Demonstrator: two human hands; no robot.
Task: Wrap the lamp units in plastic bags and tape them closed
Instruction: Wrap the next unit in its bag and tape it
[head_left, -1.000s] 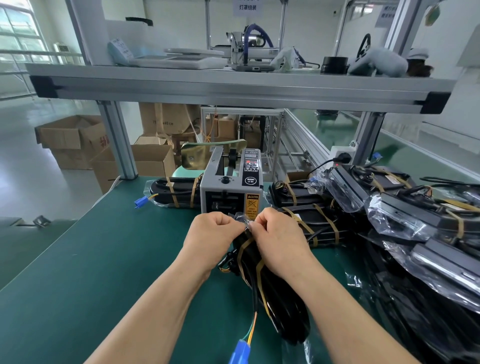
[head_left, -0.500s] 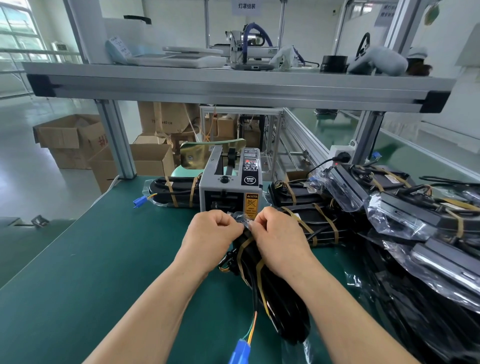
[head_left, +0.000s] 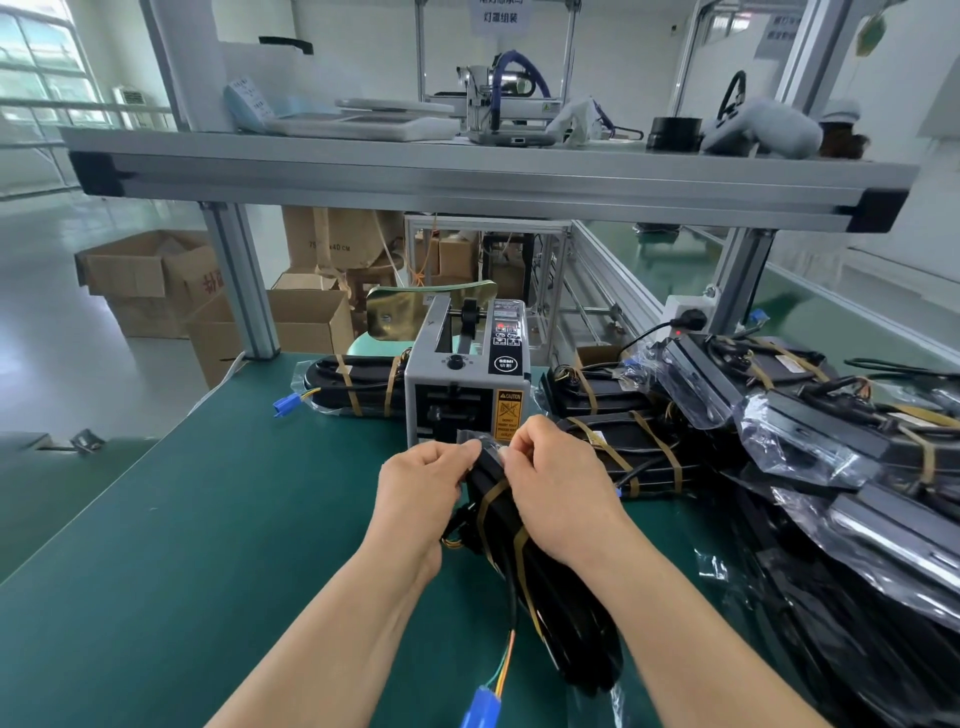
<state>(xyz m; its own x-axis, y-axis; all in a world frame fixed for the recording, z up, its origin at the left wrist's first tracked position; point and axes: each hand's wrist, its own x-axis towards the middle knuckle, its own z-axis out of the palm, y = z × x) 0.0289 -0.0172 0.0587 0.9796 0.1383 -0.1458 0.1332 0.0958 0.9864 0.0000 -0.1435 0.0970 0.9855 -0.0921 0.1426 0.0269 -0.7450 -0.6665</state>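
A long black lamp unit (head_left: 566, 618) in a clear plastic bag lies on the green bench (head_left: 208, 545), pointing away from me, with two brown tape bands round it. A cable with a blue plug (head_left: 480, 707) trails from its near end. My left hand (head_left: 421, 488) and my right hand (head_left: 556, 483) pinch the bag's far end together, fingertips almost touching, right in front of the grey tape dispenser (head_left: 465, 376). What lies between the fingertips is hidden.
A taped bagged unit (head_left: 358, 387) lies left of the dispenser. More taped units (head_left: 623, 452) and a pile of bagged ones (head_left: 831, 447) fill the right side. An aluminium shelf (head_left: 467, 179) crosses overhead on posts. Cardboard boxes (head_left: 156, 280) stand on the floor beyond.
Both hands have stayed at the bag's far end; only the fingers have shifted slightly there.
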